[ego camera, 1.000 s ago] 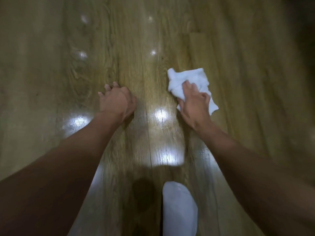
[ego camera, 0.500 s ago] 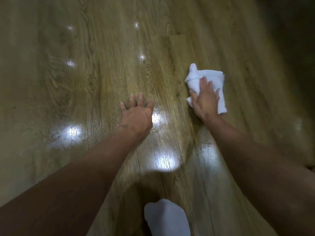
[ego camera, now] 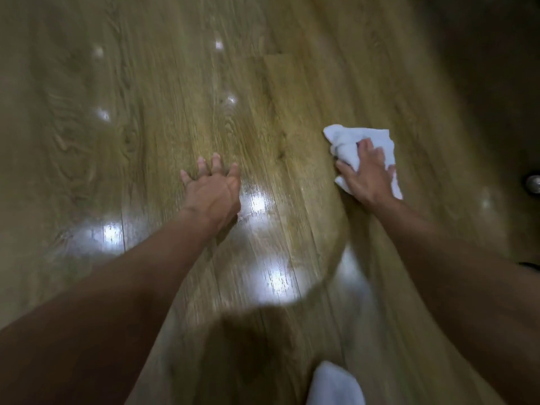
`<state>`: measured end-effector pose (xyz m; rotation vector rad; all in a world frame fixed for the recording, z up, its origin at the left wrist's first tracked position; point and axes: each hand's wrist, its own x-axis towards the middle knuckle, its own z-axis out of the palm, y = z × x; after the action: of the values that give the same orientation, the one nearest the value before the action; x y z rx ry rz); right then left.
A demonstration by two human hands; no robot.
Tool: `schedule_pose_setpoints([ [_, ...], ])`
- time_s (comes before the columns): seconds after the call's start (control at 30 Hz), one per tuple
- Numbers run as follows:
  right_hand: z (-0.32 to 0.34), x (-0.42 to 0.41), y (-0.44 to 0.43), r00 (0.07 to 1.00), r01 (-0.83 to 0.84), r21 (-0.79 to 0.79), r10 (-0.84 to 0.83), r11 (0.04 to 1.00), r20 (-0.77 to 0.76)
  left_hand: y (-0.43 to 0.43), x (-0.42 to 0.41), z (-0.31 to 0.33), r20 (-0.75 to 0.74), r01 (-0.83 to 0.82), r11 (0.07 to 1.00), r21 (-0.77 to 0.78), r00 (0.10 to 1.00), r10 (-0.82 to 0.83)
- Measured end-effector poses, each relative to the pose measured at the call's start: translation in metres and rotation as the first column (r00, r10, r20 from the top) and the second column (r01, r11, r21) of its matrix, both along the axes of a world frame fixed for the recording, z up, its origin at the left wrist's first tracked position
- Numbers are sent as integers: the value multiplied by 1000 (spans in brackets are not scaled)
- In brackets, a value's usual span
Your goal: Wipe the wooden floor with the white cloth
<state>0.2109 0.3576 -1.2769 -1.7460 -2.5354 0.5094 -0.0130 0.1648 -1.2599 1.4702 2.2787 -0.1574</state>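
Observation:
The white cloth (ego camera: 349, 141) lies crumpled on the glossy wooden floor (ego camera: 175, 112) at the right of the view. My right hand (ego camera: 365, 176) presses down on it with spread fingers, covering its near half. My left hand (ego camera: 211, 191) rests flat on the bare boards to the left, fingers straight, holding nothing. The view is blurred by motion.
A white-socked foot (ego camera: 334, 384) shows at the bottom edge. A small round metallic object (ego camera: 533, 182) sits at the dark right edge. Bright light reflections lie on the boards between my arms.
My right hand has slid the cloth to the right across the boards. My left hand has shifted right and opened flat on the floor.

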Motion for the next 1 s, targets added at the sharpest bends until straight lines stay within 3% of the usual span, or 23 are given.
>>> schedule_pose_setpoints([
  [0.07, -4, -35, -6, 1000, -17, -16, 17, 1000, -17, 1, 3, -5, -22, -5, 1000, 15, 1000, 6],
  [0.13, -10, -54, -32, 980, -192, 16, 192, 981, -49, 0, 0, -13, -72, 2, 998, 55, 997, 2],
  [0.23, -13, -18, -90, 850, -522, 81, 526, 849, -35, -2, 4, -17, -93, 9, 997, 80, 996, -1],
  [0.3, -10, 25, -103, 777, -624, 82, 628, 777, -36, -4, 3, -20, -132, 12, 995, 95, 991, 0],
  [0.37, -8, 60, -78, 803, -588, 121, 595, 800, -33, -4, 3, -22, -134, 11, 994, 106, 991, 3],
  [0.47, 0, 56, -19, 976, -200, 148, 211, 969, -59, -3, 2, -19, -110, -4, 994, 107, 994, 16],
  [0.57, -2, 9, 15, 994, 80, 133, -70, 988, -78, -4, 4, -15, -66, -28, 995, 94, 997, 34],
  [0.67, -11, -23, -15, 996, 62, 78, -57, 995, -70, -9, 4, -10, 14, -64, 993, 98, 998, 63],
  [0.8, -19, -20, -137, 959, -275, 85, 280, 958, -51, -29, -8, -14, 37, -3, 971, 240, 999, -6],
  [0.87, -21, 2, -197, 859, -509, 101, 512, 855, -9, -44, -9, -19, -27, 62, 957, 282, 998, -57],
  [0.9, -21, 18, -219, 760, -648, 89, 650, 756, 8, -52, -8, -21, -57, 91, 953, 289, 995, -78],
  [1.0, -11, 48, -204, 348, -937, 32, 937, 348, 7, -72, -6, -19, -119, 140, 948, 287, 987, -110],
])
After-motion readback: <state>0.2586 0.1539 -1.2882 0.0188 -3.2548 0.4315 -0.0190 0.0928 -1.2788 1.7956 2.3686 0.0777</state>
